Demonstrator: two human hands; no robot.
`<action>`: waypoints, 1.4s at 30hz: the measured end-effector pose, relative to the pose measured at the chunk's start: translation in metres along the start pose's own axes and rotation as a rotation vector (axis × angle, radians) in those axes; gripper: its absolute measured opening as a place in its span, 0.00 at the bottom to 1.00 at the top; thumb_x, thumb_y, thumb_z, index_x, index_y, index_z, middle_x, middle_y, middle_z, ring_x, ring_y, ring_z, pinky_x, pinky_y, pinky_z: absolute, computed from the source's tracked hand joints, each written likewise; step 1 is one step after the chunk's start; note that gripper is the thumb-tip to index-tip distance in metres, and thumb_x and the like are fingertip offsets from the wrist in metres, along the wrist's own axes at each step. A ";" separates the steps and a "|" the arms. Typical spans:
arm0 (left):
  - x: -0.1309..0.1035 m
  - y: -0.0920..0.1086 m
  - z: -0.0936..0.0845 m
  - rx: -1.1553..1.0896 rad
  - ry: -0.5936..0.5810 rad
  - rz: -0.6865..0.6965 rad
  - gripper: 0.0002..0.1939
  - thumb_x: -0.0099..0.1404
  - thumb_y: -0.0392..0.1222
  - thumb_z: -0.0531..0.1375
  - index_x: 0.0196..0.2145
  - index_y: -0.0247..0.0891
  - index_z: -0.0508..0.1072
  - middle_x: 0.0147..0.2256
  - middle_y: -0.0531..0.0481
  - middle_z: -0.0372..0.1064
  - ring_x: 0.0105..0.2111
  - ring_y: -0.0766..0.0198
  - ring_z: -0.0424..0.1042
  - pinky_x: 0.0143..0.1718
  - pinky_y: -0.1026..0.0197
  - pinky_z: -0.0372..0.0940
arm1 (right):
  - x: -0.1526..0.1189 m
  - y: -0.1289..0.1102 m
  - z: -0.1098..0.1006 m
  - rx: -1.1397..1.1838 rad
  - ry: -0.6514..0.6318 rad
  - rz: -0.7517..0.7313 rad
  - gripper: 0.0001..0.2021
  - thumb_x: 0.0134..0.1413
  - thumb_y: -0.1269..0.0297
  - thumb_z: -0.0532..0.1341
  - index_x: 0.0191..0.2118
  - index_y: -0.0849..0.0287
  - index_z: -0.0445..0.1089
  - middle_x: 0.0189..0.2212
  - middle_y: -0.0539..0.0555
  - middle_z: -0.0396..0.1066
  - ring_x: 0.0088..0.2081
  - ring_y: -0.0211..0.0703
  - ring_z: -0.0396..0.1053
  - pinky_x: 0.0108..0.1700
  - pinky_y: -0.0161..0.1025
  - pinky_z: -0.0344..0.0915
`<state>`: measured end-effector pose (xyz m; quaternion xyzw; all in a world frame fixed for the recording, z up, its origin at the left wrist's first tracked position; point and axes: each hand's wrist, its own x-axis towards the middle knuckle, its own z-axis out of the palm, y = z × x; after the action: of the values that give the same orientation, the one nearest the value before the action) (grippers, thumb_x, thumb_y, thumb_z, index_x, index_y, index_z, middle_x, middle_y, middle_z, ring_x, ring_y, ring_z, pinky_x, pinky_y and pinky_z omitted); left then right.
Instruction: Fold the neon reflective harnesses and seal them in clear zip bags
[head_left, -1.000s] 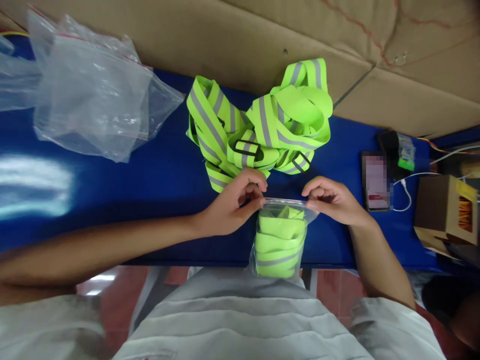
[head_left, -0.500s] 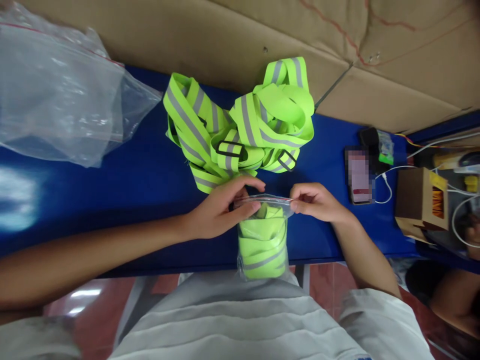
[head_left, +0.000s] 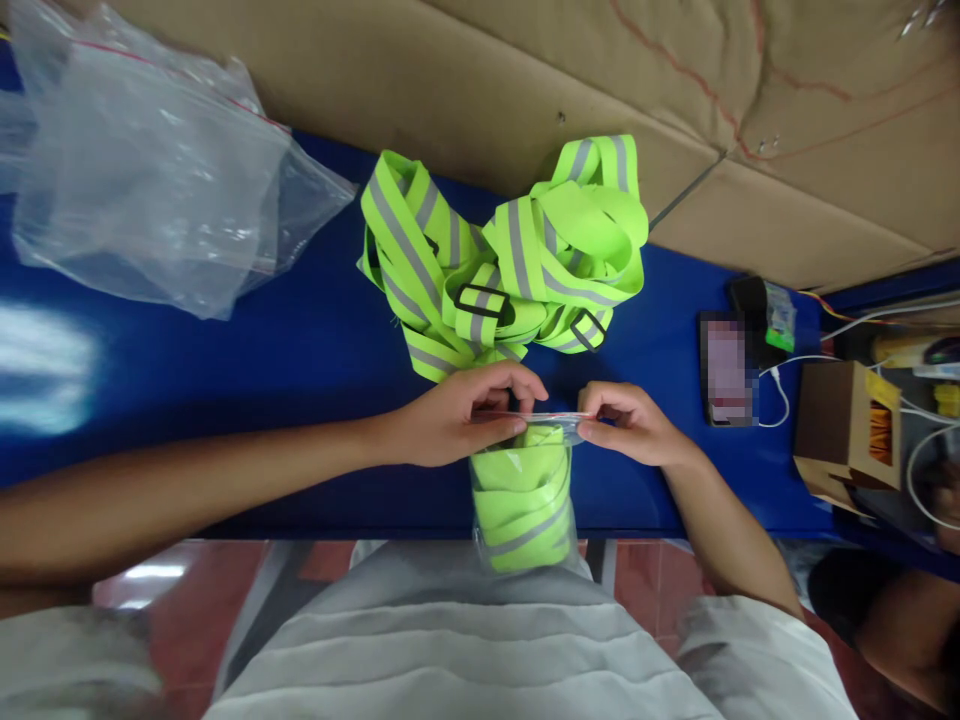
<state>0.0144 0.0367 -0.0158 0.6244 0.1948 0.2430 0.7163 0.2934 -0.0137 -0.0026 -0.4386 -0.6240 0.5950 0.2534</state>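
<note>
A clear zip-lock bag (head_left: pixel 523 500) holds a folded neon-yellow reflective strap (head_left: pixel 517 478) with grey stripes, and it hangs over the table's front edge. My left hand (head_left: pixel 480 412) pinches the bag's top strip near its left end, thumb in front and fingers behind. At the right end of that strip, my right hand (head_left: pixel 626 420) grips the corner between thumb and curled fingers. Just beyond my hands lies a loose heap of the same neon reflective straps (head_left: pixel 510 260) with black buckles.
Flat clear plastic bags (head_left: pixel 165 180) with red zip lines lie at the left of the blue table (head_left: pixel 300 350). Cardboard (head_left: pixel 465 90) walls the back. To the right are a phone (head_left: pixel 727 370), a cable and a small cardboard box (head_left: pixel 847 425). Part of another person shows at far right.
My left thumb and fingers have shifted slightly along the bag's top and closed nearer to it. The camera view has turned a little, so the table items appear shifted right.
</note>
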 end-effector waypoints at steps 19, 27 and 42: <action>0.004 0.003 -0.006 0.139 -0.058 -0.016 0.13 0.73 0.43 0.61 0.50 0.34 0.77 0.31 0.51 0.73 0.23 0.72 0.62 0.23 0.70 0.55 | 0.002 -0.002 0.013 -0.038 0.120 -0.009 0.11 0.63 0.58 0.69 0.34 0.60 0.71 0.26 0.47 0.68 0.24 0.31 0.61 0.25 0.31 0.58; 0.004 0.003 -0.008 0.219 -0.065 0.075 0.13 0.73 0.41 0.61 0.51 0.34 0.78 0.37 0.47 0.75 0.30 0.70 0.69 0.29 0.69 0.61 | 0.002 -0.007 0.010 -0.048 0.073 -0.009 0.10 0.63 0.59 0.69 0.37 0.60 0.72 0.26 0.48 0.70 0.24 0.32 0.64 0.26 0.31 0.62; 0.007 0.009 -0.004 0.378 -0.030 -0.065 0.12 0.73 0.43 0.59 0.45 0.34 0.79 0.31 0.52 0.72 0.26 0.71 0.64 0.28 0.66 0.57 | 0.001 -0.007 0.009 -0.083 0.038 0.020 0.07 0.63 0.62 0.68 0.39 0.59 0.73 0.30 0.49 0.72 0.29 0.33 0.69 0.32 0.30 0.67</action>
<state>0.0170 0.0447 -0.0073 0.7448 0.2461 0.1696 0.5966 0.2835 -0.0168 0.0023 -0.4661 -0.6389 0.5627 0.2408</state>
